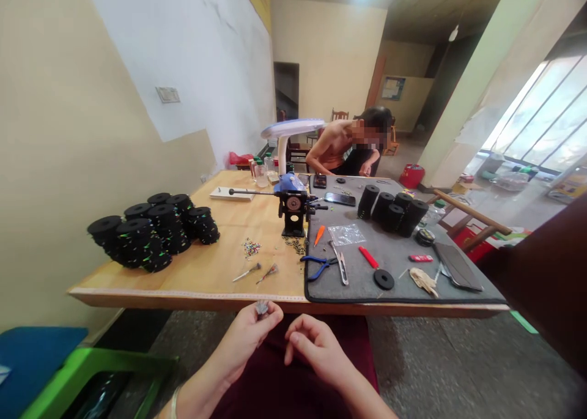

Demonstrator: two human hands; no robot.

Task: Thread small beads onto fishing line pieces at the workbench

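Observation:
Below the table's front edge, over my lap, my left hand [250, 336] pinches a small silvery object [262, 309] between its fingertips; I cannot make out what it is. My right hand [314, 345] hovers beside it with the fingers curled loosely, and nothing shows in them. On the wooden table [206, 272] just ahead lie two small metal tools [257, 273] and a little heap of coloured beads [251, 247]. A black hand-crank winder [293, 208] stands at the middle of the table.
Stacks of black spools [153, 229] sit at the left; more black spools [392, 210] stand on a grey mat [394, 284] with blue pliers [320, 265], a red cutter [368, 257] and a phone [340, 199]. Another person [355, 147] sits at the far end. A desk lamp [291, 131] stands behind the winder.

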